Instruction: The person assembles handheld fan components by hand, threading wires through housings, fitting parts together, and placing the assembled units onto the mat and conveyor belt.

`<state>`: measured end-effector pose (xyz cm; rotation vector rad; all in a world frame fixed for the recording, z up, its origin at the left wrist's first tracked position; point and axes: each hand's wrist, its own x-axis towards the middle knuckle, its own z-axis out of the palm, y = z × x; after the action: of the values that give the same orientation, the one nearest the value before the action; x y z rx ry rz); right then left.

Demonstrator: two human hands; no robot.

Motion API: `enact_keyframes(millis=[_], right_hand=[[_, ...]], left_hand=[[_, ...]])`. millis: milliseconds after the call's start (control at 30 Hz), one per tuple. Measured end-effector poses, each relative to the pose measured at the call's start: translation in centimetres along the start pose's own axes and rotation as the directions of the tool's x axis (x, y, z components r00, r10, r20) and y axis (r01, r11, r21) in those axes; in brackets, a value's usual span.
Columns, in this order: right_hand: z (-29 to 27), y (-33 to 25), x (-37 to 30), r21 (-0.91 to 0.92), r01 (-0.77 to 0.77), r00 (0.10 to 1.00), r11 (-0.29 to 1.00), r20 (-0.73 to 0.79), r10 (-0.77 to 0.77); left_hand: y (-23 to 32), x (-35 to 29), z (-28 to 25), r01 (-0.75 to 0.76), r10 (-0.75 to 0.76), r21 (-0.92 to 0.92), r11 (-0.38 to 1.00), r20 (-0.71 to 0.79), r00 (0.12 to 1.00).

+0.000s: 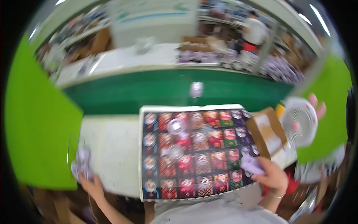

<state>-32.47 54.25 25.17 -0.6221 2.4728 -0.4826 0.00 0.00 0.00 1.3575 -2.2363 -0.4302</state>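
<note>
My left hand [93,187] is at the left edge of the white table, its fingers closed at the lower end of a light purple plastic part [83,164]. Blur hides that part's exact shape. On the right, my right hand [274,177] grips another light purple plastic part [252,165] above the right side of a printed sheet [143,156]. Rows of colourful cartoon pictures cover the sheet. Two round pieces lie on it, a purple-and-white one [176,127] and a clear, pale one [174,152].
A brown cardboard box [265,130] and a white round fan [298,121] with pink parts stand right. Beyond a green strip [156,89], with a small purple piece [196,89] over it, a bench [126,61] bears purple parts. Green panels [41,123] flank me. A person [255,31] stands far back.
</note>
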Motion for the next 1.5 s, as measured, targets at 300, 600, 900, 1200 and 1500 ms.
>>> enact_keyframes(millis=[300,600,900,1200,1500], right_hand=[[8.9,28.8,-16.5,0.700,-0.005,-0.276,0.714,-0.688,0.672],[8.1,46.9,-12.0,0.903,0.151,-0.003,0.402,-0.406,0.914],[4.7,56.5,-8.8,0.287,-0.380,0.185,0.879,-0.908,0.376],[4.5,60.8,-6.3,0.279,-0.216,0.062,0.936,-0.952,0.299],[4.8,33.4,-9.1,0.392,0.279,-0.370,0.877,-0.799,0.475]], left_hand=[[18.4,5.4,5.4,-0.157,0.272,0.231,0.960,-0.650,0.710],[9.9,13.8,14.0,-0.016,-0.034,-0.144,0.990,-0.337,0.941],[17.9,8.3,11.9,-0.279,0.206,-0.228,0.933,-0.296,0.933],[35.7,-1.8,6.9,-0.257,0.340,-0.756,0.602,-0.048,0.939],[42.4,-7.9,6.0,-0.610,0.793,-0.707,0.357,-0.116,0.598]])
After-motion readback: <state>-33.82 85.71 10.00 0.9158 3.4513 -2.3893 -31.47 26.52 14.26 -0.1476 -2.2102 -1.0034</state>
